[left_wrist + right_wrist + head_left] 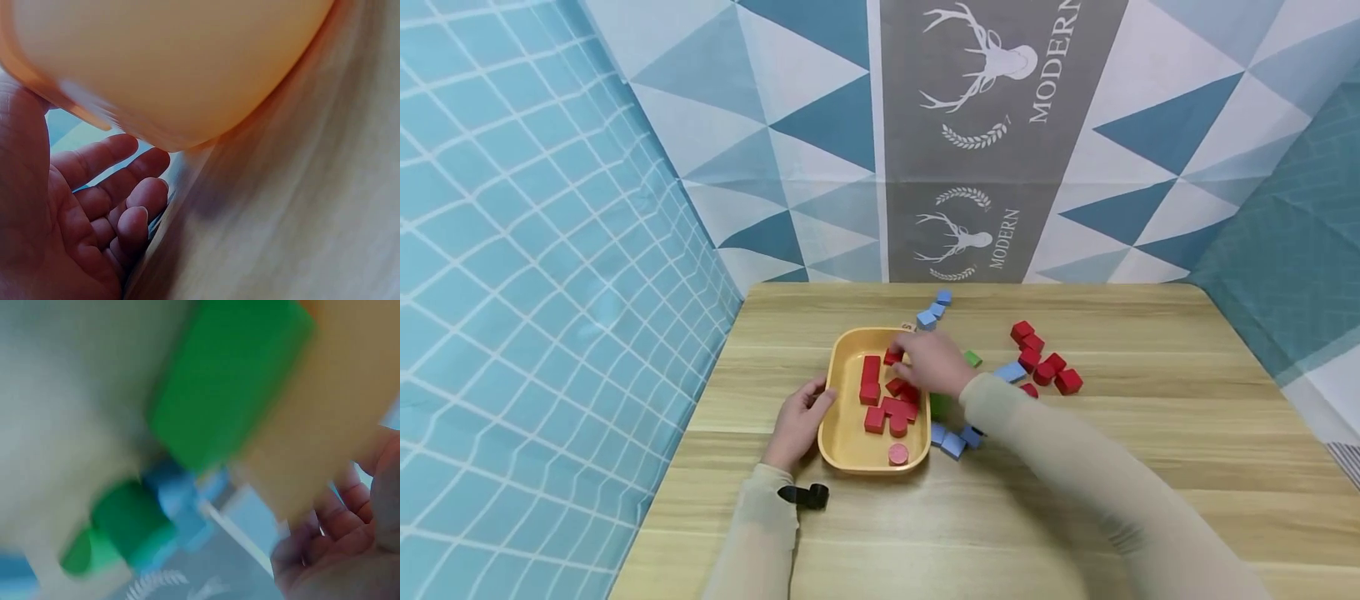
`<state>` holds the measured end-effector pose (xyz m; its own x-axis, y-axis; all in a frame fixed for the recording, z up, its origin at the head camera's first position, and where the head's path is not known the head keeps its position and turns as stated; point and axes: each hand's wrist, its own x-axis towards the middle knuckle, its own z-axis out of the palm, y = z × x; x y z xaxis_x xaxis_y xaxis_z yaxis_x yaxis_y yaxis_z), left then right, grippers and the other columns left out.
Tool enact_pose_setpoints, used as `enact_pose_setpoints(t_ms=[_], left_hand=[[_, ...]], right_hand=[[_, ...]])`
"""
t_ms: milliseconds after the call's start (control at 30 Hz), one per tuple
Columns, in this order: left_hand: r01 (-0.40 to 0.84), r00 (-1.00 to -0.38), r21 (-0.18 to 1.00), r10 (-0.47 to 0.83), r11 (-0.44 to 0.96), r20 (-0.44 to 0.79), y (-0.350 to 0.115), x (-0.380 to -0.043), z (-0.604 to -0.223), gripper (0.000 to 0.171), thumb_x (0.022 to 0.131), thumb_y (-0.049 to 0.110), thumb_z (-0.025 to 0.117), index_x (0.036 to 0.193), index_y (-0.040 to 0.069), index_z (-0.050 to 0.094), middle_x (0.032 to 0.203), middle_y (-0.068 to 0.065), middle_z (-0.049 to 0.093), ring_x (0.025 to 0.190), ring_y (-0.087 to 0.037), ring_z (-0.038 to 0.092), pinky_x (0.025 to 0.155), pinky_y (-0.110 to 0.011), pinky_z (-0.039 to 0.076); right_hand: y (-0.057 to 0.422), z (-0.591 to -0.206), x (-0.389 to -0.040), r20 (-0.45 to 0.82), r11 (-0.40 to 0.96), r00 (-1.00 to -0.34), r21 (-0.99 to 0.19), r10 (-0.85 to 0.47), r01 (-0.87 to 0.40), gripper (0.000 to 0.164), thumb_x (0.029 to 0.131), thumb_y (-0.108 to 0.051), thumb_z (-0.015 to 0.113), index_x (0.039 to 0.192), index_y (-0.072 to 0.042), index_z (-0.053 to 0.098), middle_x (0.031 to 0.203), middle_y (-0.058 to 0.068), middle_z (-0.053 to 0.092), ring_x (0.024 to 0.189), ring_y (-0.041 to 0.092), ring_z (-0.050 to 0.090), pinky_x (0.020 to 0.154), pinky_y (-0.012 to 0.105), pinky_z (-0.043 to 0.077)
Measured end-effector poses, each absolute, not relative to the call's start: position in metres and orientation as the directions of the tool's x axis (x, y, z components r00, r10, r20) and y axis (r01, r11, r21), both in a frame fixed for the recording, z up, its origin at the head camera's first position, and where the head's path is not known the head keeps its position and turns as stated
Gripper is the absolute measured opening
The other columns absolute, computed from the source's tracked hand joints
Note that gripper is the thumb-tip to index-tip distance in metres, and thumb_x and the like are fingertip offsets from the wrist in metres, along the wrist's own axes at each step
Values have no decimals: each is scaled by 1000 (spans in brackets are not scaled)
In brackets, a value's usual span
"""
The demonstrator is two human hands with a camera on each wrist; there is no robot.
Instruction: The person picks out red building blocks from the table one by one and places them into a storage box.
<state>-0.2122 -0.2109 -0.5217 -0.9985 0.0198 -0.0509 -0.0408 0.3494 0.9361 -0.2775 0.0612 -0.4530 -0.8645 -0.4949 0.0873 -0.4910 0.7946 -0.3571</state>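
Observation:
My left hand holds the near-left side of a yellow tray, thumb at the rim. In the left wrist view the fingers curve below the tray's rounded wall. Over the tray's far right corner reaches my right hand, a small red block between its thumb and index fingertip. Several red blocks lie inside, among them a long one and a round one near the front. The tray wall partly hides the right fingers in the blurred right wrist view.
Right of the tray, red blocks form a loose group beside a blue block. Blue blocks lie behind the tray and at its front right. Green blocks stand close to its right side, partly under the right forearm.

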Motion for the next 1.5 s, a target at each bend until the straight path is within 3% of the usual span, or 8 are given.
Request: enact_pose_setpoints(t_ms=[100,200,500,1500], left_hand=[[-38,-998,932,30,360,-52,-209,-212,-523,48,108,31,63,149,7,62,127,-20,74,110,-24,70,91,-27,57],[-28,-999,926,22,377,-39,-209,-213,-521,48,107,33,64,148,8,63,126,-18,75,110,-23,70,92,-30,57],[-27,-999,927,15,374,-36,-211,-213,-523,48,107,31,64,149,9,63,126,-19,75,109,-24,70,90,-26,57],[-24,-999,934,14,357,-31,-210,-213,-522,44,108,29,64,147,9,64,123,-20,75,105,-24,71,85,-22,57]], right_hand=[[54,-467,-273,88,819,-865,-289,-494,-497,12,100,-29,76,104,-18,76,96,-2,76,83,17,61,82,37,57],[52,-474,-272,101,823,-876,-308,-471,-478,8,100,-26,75,99,-19,77,95,-2,75,89,18,61,85,38,58],[49,-478,-272,82,822,-882,-333,-463,-462,11,103,-25,71,101,-19,80,103,-1,77,101,20,63,96,39,58],[46,-479,-272,42,845,-901,-329,-433,-421,12,104,-26,69,103,-20,80,102,-3,76,101,19,60,96,37,57]])
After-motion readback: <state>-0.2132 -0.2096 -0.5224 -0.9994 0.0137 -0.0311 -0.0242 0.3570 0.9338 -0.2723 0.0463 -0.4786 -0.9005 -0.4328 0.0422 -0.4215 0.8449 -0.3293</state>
